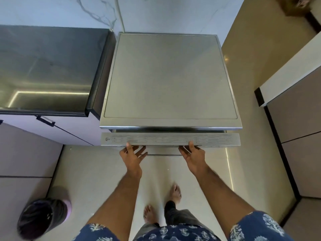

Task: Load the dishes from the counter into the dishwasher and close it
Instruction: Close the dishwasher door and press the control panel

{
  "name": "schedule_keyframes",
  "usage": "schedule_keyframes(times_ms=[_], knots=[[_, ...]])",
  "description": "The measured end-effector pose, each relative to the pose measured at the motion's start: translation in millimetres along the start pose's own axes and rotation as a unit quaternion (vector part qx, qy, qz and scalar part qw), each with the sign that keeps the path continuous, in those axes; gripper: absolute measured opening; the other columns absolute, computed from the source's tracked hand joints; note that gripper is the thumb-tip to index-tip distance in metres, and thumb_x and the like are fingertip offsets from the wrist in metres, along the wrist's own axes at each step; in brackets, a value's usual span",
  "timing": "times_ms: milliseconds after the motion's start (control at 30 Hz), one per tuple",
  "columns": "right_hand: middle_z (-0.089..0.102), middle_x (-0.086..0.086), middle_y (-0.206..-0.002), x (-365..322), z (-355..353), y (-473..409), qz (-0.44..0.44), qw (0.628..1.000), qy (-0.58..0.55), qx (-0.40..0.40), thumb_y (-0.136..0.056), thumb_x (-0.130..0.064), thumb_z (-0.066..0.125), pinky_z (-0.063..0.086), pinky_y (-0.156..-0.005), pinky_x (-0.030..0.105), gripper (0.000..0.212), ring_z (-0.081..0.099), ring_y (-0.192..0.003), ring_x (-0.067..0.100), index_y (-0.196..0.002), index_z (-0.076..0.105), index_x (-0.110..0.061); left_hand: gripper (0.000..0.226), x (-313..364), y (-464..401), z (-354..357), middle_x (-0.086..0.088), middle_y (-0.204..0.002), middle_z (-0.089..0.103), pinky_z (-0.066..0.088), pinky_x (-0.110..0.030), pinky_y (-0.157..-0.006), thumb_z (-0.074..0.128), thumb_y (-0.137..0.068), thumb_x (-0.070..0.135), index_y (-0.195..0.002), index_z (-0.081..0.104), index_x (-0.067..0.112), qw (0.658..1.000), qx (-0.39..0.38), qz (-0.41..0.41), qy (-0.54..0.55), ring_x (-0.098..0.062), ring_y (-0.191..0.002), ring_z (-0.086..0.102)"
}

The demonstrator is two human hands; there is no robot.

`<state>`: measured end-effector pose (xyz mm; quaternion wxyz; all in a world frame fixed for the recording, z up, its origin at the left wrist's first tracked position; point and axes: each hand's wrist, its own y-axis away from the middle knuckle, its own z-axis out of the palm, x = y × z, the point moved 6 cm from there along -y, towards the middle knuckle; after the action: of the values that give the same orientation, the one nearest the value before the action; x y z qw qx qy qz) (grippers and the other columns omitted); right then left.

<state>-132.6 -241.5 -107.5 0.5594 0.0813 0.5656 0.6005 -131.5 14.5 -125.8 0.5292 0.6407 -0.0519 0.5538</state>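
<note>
both hands are on the top edge of the dishwasher door [171, 139], which stands only slightly ajar: a thin dark gap shows between the control strip along that edge and the dishwasher [171, 79] body under its flat steel top. the left hand [132, 156] has its thumb laid up on the control strip and its fingers spread loosely beneath the lip, touching rather than clenching; the right hand [193, 154] does the same further along, thumb on top, fingers reaching under the edge, so each lightly pinches the door edge between thumb and fingers. no dish is in either hand. the dark bench [46, 66] to the left of the machine shows a bare glossy surface in the part that is in view, with no dishes on it, though it runs out of the picture at the left. the racks are hidden, so whether anything is loaded cannot be told. judging from the gap alone, this could be the very end of the task, the door about to be pressed home, or its start, the door just cracked to open; the pictures do not settle which. with the visible bench free of dishes, the closing reading seems somewhat likelier, and what would remain is only to seat the door flush. a lined bin [43, 218] stands on the floor at lower left, well apart from the machine.
</note>
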Motion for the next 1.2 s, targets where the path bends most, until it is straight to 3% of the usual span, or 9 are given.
schedule_keyframes(times_ms=[100,233,367,467,633,867,933,1067,1200], knots=[[0.052,0.028,-0.122,0,7,-8,0.016,1.0,-0.023,0.004,-0.102,-0.006,0.05,0.051,-0.098,0.053,0.04,0.058,-0.115,0.043,-0.137,0.039,0.008,0.041,6,-7,6,-0.021,-0.112,0.063,0.061,-0.053,-0.076,0.044,-0.105,0.041,-0.128,0.042,0.007,1.0,0.002,0.008,-0.006,-0.035,-0.091,0.074],[0.055,0.025,-0.108,1,20,-11,0.022,0.999,-0.037,-0.016,-0.103,-0.002,0.046,0.055,-0.093,0.049,0.027,0.063,-0.093,0.035,-0.13,0.043,-0.004,0.037,16,-16,15,-0.023,-0.112,0.063,0.06,-0.054,-0.08,0.044,-0.106,0.033,-0.129,0.041,0.004,1.0,-0.003,0.007,-0.017,-0.036,-0.091,0.074],[0.061,0.027,-0.111,19,37,-5,0.055,0.998,-0.03,-0.025,-0.103,0.003,0.04,0.044,-0.106,0.049,0.037,0.059,-0.11,0.041,-0.139,0.037,-0.007,0.029,19,-19,23,-0.021,-0.113,0.064,0.06,-0.053,-0.082,0.041,-0.108,0.022,-0.13,0.037,0.004,1.0,-0.008,0.013,-0.024,-0.035,-0.095,0.073],[0.063,0.023,-0.111,35,57,-1,0.074,0.996,-0.011,-0.046,-0.102,0.005,0.041,0.044,-0.108,0.047,0.034,0.059,-0.115,0.039,-0.133,0.044,-0.007,0.016,24,-26,26,-0.016,-0.111,0.066,0.062,-0.046,-0.076,0.044,-0.107,0.019,-0.121,0.038,0.013,0.999,-0.016,0.028,-0.037,-0.031,-0.095,0.074],[0.059,0.017,-0.11,52,89,5,0.054,0.997,-0.02,-0.052,-0.097,0.011,0.043,0.047,-0.104,0.047,0.034,0.06,-0.113,0.036,-0.123,0.048,-0.009,0.021,35,-43,9,-0.007,-0.11,0.07,0.062,-0.043,-0.065,0.057,-0.102,0.022,-0.117,0.047,0.011,0.988,-0.031,0.045,-0.142,-0.019,-0.084,0.075],[0.054,0.012,-0.083,60,112,6,0.047,0.998,-0.039,-0.031,-0.083,0.026,0.042,0.054,-0.094,0.041,0.04,0.059,-0.081,0.024,-0.098,0.051,-0.01,0.024,51,-52,4,-0.003,-0.112,0.069,0.056,-0.035,-0.055,0.059,-0.1,0.027,-0.118,0.05,0.015,0.97,-0.069,0.065,-0.225,-0.023,-0.083,0.073],[0.055,0.013,-0.083,56,118,6,0.045,0.997,-0.046,-0.032,-0.082,0.026,0.039,0.054,-0.094,0.041,0.041,0.06,-0.081,0.025,-0.101,0.052,-0.008,0.026,55,-54,7,-0.002,-0.112,0.068,0.052,-0.031,-0.05,0.059,-0.1,0.027,-0.121,0.05,0.015,0.969,-0.078,0.065,-0.227,-0.023,-0.082,0.073],[0.056,0.015,-0.082,50,125,7,0.052,0.996,-0.056,-0.046,-0.08,0.025,0.036,0.052,-0.096,0.043,0.033,0.061,-0.083,0.029,-0.081,0.053,-0.003,0.029,59,-59,9,-0.004,-0.112,0.068,0.049,-0.029,-0.048,0.059,-0.1,0.03,-0.122,0.052,0.014,0.964,-0.09,0.06,-0.244,-0.023,-0.08,0.071],[0.058,0.015,-0.085,51,123,6,0.049,0.996,-0.049,-0.047,-0.08,0.025,0.036,0.051,-0.098,0.043,0.034,0.061,-0.085,0.03,-0.079,0.053,-0.003,0.028,62,-61,6,-0.004,-0.11,0.067,0.048,-0.027,-0.043,0.059,-0.1,0.031,-0.121,0.053,0.014,0.944,-0.107,0.077,-0.301,-0.018,-0.073,0.069]])
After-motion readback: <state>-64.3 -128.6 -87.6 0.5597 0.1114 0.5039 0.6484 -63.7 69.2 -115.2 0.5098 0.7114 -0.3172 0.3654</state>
